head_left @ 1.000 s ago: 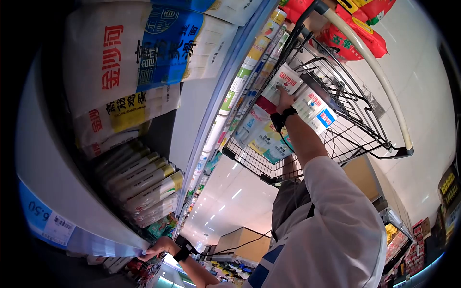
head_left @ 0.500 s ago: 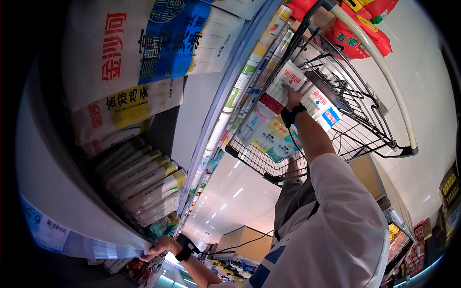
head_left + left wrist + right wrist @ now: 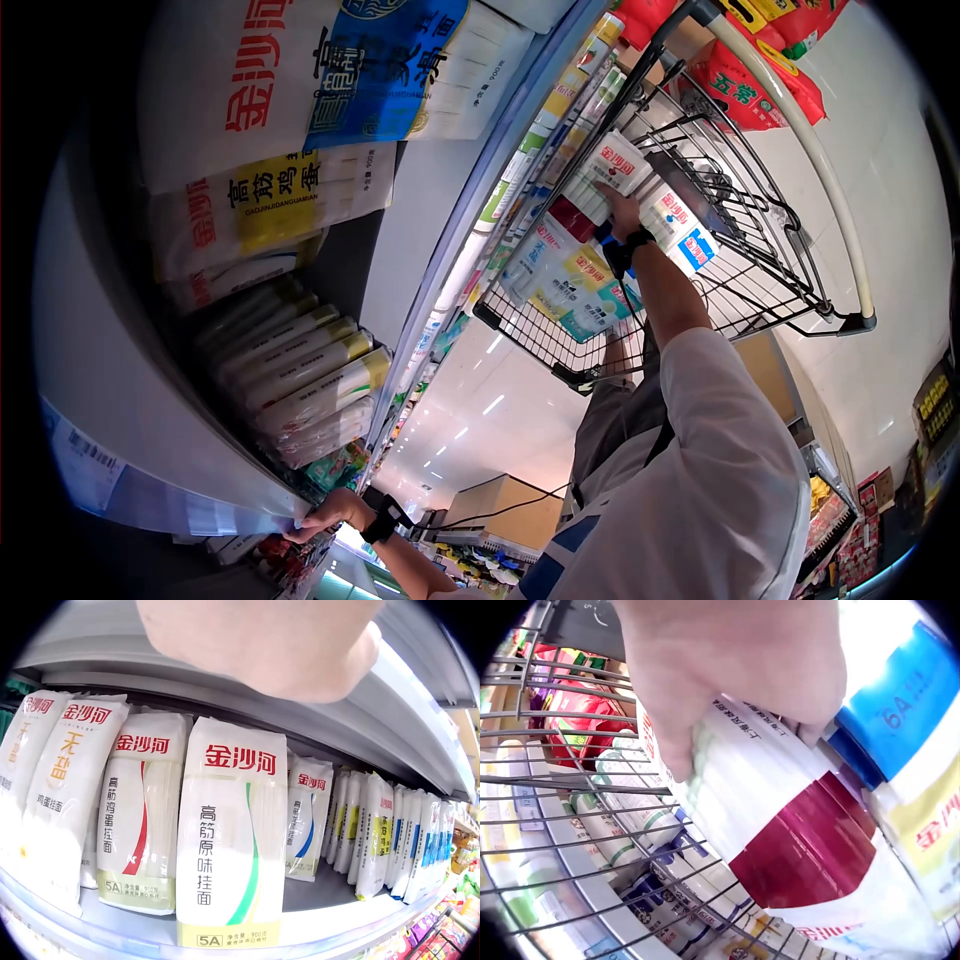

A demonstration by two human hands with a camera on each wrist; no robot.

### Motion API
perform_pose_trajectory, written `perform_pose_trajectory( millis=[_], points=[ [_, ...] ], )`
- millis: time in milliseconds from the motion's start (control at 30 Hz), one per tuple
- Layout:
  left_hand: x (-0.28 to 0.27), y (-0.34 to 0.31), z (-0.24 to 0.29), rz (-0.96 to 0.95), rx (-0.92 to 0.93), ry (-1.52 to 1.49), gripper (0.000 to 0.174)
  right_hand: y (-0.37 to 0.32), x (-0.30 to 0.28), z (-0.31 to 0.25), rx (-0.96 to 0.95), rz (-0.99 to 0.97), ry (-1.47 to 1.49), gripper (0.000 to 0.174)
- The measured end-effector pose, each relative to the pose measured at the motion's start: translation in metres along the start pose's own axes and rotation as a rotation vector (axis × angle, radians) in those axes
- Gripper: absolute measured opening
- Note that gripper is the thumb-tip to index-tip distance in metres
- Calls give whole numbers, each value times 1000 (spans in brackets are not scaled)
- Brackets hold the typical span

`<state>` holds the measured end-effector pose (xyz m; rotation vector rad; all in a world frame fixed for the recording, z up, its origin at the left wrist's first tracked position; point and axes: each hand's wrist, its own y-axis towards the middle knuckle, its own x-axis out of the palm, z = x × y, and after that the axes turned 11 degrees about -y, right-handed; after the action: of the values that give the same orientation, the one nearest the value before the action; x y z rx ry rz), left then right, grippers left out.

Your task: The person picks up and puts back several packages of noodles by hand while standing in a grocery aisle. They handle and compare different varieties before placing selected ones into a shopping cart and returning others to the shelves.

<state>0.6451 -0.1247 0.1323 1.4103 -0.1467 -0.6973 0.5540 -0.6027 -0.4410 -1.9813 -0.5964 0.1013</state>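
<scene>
In the cart, my right hand (image 3: 622,212) grips a white noodle pack (image 3: 769,802) with a dark red band, thumb on its near side and fingers over the far side. Other noodle packs lie around it: a white one with a blue end (image 3: 668,215) beside it, and yellow and teal ones (image 3: 592,293) toward the cart's end. My left hand (image 3: 335,512) holds the edge of a store shelf (image 3: 215,515), its fingers bent at the lip. Beneath that hand, the left wrist view shows upright noodle packs, the nearest with a green stripe (image 3: 232,832).
Wire walls of the shopping cart (image 3: 745,285) surround the packs, with its pale handle (image 3: 800,130) on the right. Large noodle packs (image 3: 390,70) fill the shelf on the left. Red bags (image 3: 755,85) stand past the cart. A cardboard box (image 3: 510,510) is farther off.
The head view has shifted, so shelf and cart appear slightly farther right and lower. My right hand stays on the red-banded noodle pack, and my left hand stays at the shelf edge.
</scene>
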Motion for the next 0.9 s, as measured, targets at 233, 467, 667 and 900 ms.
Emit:
perform_pose_trajectory(
  millis=[233,467,667,900],
  points=[
    [13,-1,19,-3,8,69,53,-65,-15,-37,136,-110,-8,45],
    [1,2,-7,-2,113,58,56,-144,-44,-34,348,-365,323,43],
    [26,-1,18,17,137,-28,67,-261,-69,-42,178,-334,-3,45],
    [5,13,77,-148,170,185,62,-406,-107,-59,-17,-528,-163,52]
  ],
)
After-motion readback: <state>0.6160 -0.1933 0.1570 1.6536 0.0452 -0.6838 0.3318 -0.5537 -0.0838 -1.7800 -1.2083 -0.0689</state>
